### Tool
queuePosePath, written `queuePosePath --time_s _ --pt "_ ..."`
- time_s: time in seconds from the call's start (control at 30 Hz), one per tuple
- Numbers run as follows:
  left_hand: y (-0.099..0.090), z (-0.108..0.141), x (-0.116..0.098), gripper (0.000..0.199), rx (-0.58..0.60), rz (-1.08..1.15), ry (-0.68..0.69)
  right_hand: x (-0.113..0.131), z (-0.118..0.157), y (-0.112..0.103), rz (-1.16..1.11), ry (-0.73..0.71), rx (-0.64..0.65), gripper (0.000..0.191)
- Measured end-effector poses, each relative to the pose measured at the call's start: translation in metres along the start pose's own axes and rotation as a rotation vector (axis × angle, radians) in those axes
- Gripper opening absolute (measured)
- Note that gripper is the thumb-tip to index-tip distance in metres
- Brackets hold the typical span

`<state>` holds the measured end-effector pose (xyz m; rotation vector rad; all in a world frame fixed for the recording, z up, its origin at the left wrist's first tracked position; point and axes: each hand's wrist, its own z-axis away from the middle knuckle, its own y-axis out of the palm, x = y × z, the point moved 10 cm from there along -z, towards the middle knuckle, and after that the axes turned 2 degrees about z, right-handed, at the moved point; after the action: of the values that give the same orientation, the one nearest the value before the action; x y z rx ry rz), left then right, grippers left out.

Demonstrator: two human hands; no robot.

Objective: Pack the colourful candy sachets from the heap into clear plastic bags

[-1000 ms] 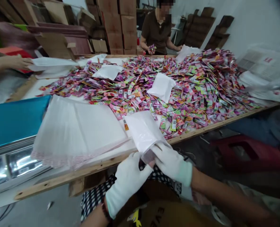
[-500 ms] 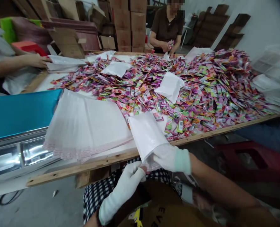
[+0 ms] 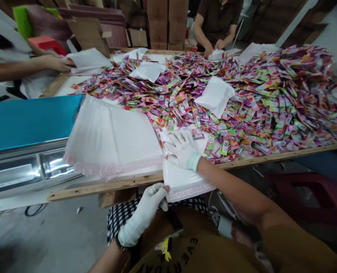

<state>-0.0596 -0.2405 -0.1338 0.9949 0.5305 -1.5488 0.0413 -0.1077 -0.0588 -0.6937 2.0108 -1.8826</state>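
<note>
A white bag [image 3: 182,180] lies at the front edge of the table, its pink-striped end hanging toward me. My left hand [image 3: 154,197], in a white glove, pinches the near left corner of this bag. My right hand [image 3: 182,149], also gloved, rests on the upper part of the bag with its fingers spread. Just left of the bag is a fanned stack of white bags [image 3: 114,140]. Beyond my right hand spreads a big heap of small colourful packets [image 3: 259,102], with a white pouch [image 3: 216,96] and another white pouch [image 3: 148,71] on top.
A blue-topped metal box [image 3: 32,121] stands at the left. A wooden strip [image 3: 106,189] edges the table. Across the table a person [image 3: 216,22] handles a white bag; another person's hand [image 3: 57,62] holds white bags at the left. A red stool [image 3: 307,189] is at the right.
My right hand has moved from the bag's near end up onto its far part, and its fingers have spread. The bag now lies flatter. The view has shifted slightly.
</note>
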Motion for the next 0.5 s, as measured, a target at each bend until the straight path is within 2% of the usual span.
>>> queuePosePath --time_s 0.1,0.2,0.27,0.33,0.4,0.47,0.5 --pt "-0.003 0.006 0.009 0.036 0.005 0.046 -0.022 0.009 0.033 -0.004 -0.056 -0.037 -0.015 0.050" --pt "0.004 0.011 0.005 0.038 0.029 0.114 -0.036 0.046 0.066 -0.014 -0.286 -0.244 -0.014 0.037" --pt "0.013 0.011 0.003 0.032 0.058 0.243 -0.076 0.071 0.086 -0.022 -0.483 -0.338 -0.078 0.031" --pt "0.024 0.011 0.006 0.028 0.087 0.429 -0.169 0.083 0.100 -0.029 -0.647 -0.318 -0.185 0.023" --pt "0.033 0.012 0.011 0.028 0.104 0.556 -0.264 0.086 0.109 -0.034 -0.811 -0.270 -0.238 0.016" --pt "0.035 0.013 0.010 0.027 0.117 0.560 -0.284 0.070 0.118 -0.037 -1.032 -0.153 -0.238 0.015" --pt "0.033 0.013 0.006 0.027 0.125 0.520 -0.256 0.051 0.126 -0.038 -1.140 -0.047 -0.248 0.014"
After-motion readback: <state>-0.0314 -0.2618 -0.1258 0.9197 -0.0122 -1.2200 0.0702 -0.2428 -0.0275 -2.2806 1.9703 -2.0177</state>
